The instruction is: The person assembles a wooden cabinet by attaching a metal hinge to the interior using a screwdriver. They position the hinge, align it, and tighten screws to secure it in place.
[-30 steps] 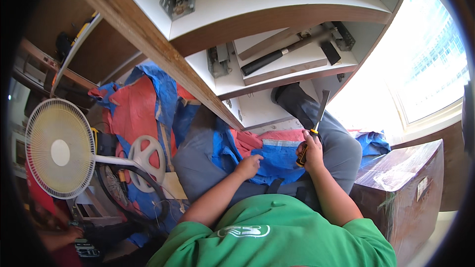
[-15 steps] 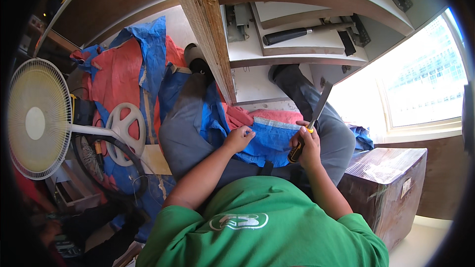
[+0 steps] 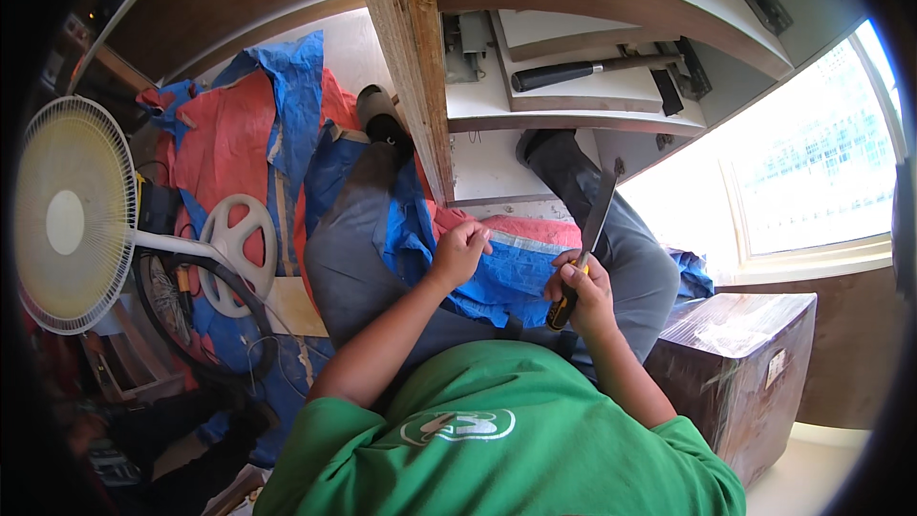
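My right hand (image 3: 585,294) is closed around the black and yellow handle of a long, flat-bladed hand tool (image 3: 600,212). Its grey metal blade points up and away over my right thigh; whether it is a chisel or a file I cannot tell. My left hand (image 3: 462,252) is held in front of me with its fingers curled in, left of the tool and apart from it. Anything inside those fingers is hidden. Beneath both hands, a blue and red tarp (image 3: 511,272) lies between my bent legs.
Ahead stands a cabinet with a wooden upright (image 3: 435,86); a hammer (image 3: 554,75) lies on boards on its shelf. At left are a fan (image 3: 65,220) and a cable (image 3: 229,277). A wrapped box (image 3: 735,373) sits at right below a window (image 3: 812,172). Another person's dark-clothed legs (image 3: 181,430) show lower left.
My left hand has risen slightly and its fingers look more curled. The right hand has shifted a little left and down with the tool, whose blade now appears narrower. The view has shifted slightly.
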A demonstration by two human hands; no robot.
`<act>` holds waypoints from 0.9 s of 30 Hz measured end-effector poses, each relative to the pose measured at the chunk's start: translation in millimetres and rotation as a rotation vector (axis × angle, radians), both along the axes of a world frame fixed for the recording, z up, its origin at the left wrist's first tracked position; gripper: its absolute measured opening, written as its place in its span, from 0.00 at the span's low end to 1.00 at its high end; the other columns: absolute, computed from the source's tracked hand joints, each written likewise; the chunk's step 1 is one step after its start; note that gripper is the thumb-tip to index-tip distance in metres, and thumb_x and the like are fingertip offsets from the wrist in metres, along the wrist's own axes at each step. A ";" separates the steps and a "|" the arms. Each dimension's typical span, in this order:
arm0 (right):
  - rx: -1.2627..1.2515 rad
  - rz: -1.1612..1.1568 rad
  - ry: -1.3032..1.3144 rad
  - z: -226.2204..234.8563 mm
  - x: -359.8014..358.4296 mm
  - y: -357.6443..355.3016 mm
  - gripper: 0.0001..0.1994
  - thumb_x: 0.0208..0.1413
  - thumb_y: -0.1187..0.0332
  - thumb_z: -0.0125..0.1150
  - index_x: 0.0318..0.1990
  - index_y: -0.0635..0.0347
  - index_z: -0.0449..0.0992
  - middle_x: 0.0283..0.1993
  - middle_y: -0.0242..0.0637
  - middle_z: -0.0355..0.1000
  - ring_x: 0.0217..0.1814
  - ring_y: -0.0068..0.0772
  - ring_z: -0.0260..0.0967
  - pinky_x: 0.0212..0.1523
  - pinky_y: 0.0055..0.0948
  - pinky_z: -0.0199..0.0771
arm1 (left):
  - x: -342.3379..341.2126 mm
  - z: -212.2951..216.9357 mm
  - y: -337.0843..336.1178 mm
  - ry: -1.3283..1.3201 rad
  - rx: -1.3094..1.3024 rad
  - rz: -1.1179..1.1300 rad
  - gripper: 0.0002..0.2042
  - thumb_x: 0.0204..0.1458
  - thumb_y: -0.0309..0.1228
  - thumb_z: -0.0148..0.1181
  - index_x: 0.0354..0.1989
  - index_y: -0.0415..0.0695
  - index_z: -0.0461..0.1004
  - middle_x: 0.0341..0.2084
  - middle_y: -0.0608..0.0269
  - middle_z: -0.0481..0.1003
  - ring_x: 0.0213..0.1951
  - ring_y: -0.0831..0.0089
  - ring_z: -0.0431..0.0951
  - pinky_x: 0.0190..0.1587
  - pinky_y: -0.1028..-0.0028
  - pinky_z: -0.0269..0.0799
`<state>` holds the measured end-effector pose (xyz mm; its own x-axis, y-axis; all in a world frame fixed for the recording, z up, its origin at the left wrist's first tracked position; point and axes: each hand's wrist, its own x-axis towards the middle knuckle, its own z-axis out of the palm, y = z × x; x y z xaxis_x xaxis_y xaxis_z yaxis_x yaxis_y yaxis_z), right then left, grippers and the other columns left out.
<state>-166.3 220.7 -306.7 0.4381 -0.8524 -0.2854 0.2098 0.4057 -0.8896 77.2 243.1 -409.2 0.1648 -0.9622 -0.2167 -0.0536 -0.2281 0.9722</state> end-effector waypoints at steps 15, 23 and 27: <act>0.007 -0.018 0.018 15.7 -11.2 3.9 0.15 0.63 0.59 0.59 0.46 0.63 0.72 0.24 0.35 0.69 0.27 0.27 0.69 0.35 0.28 0.71 | -4.6 276.9 -84.2 0.911 -0.699 0.072 0.25 0.65 0.30 0.51 0.68 0.35 0.57 0.69 0.45 0.61 0.74 0.54 0.55 0.75 0.47 0.50; 0.036 -0.054 -0.012 12.2 -25.1 1.9 0.16 0.63 0.58 0.61 0.45 0.64 0.74 0.26 0.35 0.70 0.28 0.26 0.70 0.36 0.28 0.72 | -40.6 285.5 -107.7 1.020 -0.649 -0.008 0.18 0.63 0.28 0.52 0.59 0.38 0.65 0.63 0.50 0.67 0.70 0.54 0.61 0.73 0.46 0.55; 0.034 -0.093 -0.024 12.2 -28.8 -0.5 0.15 0.62 0.58 0.60 0.45 0.63 0.73 0.24 0.36 0.69 0.27 0.28 0.70 0.36 0.29 0.72 | -59.3 286.2 -126.1 1.021 -0.607 -0.059 0.18 0.61 0.28 0.53 0.59 0.39 0.66 0.61 0.52 0.68 0.67 0.55 0.65 0.70 0.48 0.60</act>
